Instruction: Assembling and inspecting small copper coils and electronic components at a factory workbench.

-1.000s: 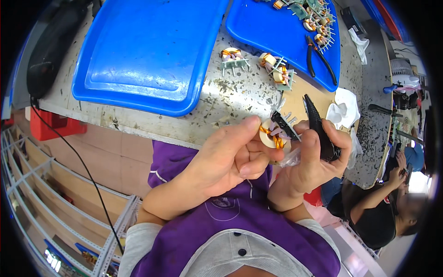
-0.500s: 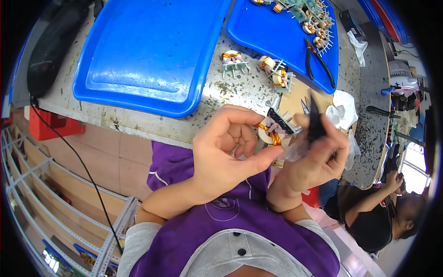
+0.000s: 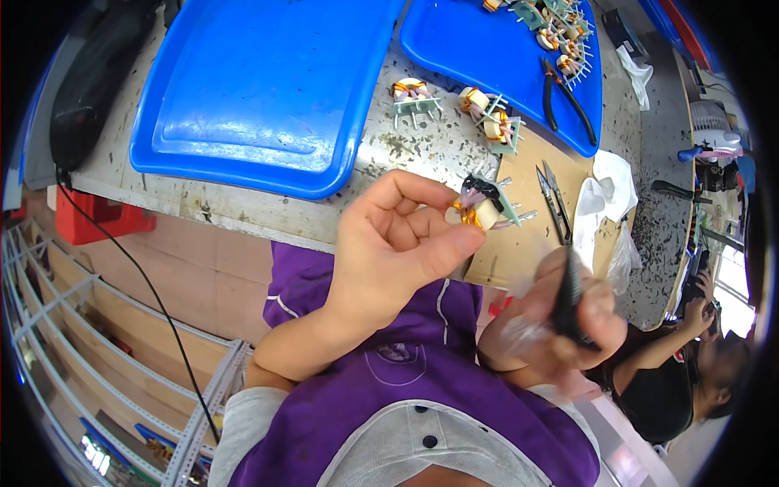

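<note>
Between the thumb and forefinger of my left hand (image 3: 385, 247) is a coil on a small green board (image 3: 473, 211). Its ring core is cream with copper-coloured wire, a black part sits at its top, and metal pins point to the right. Lower and to the right, apart from the coil, my right hand (image 3: 560, 316) is closed around a black pointed tool (image 3: 570, 304). Motion blurs that tool, so its exact kind is unclear. Some clear plastic film (image 3: 523, 333) shows at the fingers of this hand.
Three similar coil boards (image 3: 416, 99) stand on the worn bench. Blue trays (image 3: 251, 174) lie behind; the right one bears more boards and pliers (image 3: 568, 105). Slim pointed metal snips (image 3: 554, 201) rest on cardboard (image 3: 519, 174) beside white paper (image 3: 604, 199). Another person (image 3: 661, 381) is at far right.
My right hand has drawn down and right with the black tool, away from the coil. My left hand has raised the coil slightly and turned it, so its board faces right.
</note>
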Action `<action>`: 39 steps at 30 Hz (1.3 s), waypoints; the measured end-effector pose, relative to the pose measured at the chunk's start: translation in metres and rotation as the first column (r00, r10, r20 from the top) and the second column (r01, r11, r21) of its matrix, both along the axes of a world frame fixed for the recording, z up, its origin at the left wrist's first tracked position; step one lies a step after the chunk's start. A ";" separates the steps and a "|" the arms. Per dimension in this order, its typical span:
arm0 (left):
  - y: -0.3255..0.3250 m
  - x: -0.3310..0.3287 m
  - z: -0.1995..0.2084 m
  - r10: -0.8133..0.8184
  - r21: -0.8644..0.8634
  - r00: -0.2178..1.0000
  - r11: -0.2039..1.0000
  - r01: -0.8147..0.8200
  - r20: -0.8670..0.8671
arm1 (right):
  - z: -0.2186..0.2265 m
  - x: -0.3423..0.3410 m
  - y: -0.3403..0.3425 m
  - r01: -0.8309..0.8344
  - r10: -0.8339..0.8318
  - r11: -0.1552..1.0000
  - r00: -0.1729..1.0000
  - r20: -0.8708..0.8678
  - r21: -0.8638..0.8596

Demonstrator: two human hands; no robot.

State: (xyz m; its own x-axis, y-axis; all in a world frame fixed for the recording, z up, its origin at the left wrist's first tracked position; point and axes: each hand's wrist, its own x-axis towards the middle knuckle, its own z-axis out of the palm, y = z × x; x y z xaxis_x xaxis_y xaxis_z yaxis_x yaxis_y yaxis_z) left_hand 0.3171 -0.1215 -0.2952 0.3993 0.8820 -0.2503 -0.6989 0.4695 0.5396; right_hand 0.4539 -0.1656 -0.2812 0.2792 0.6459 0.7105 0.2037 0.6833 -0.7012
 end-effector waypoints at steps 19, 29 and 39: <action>-0.007 0.007 -0.005 0.155 0.285 0.979 0.952 -0.113 -0.132 | 0.002 0.000 -0.002 -0.048 0.104 0.981 0.948 0.301 -0.189; 0.000 0.000 -0.012 0.607 0.800 0.693 0.596 -0.074 -0.388 | -0.002 0.004 0.000 -0.142 0.183 0.974 0.952 0.245 -0.178; -0.001 -0.006 -0.010 0.771 0.898 0.498 0.438 0.036 -0.396 | -0.006 0.000 0.001 -0.083 0.126 0.987 0.930 0.346 -0.135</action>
State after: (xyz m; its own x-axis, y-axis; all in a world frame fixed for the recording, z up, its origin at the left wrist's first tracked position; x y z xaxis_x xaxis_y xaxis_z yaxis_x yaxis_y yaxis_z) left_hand 0.3115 -0.1224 -0.3051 0.0137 0.8099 0.5864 0.1364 -0.5825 0.8013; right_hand 0.4538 -0.1644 -0.2873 -0.0488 0.7415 0.6692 0.3837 0.6325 -0.6729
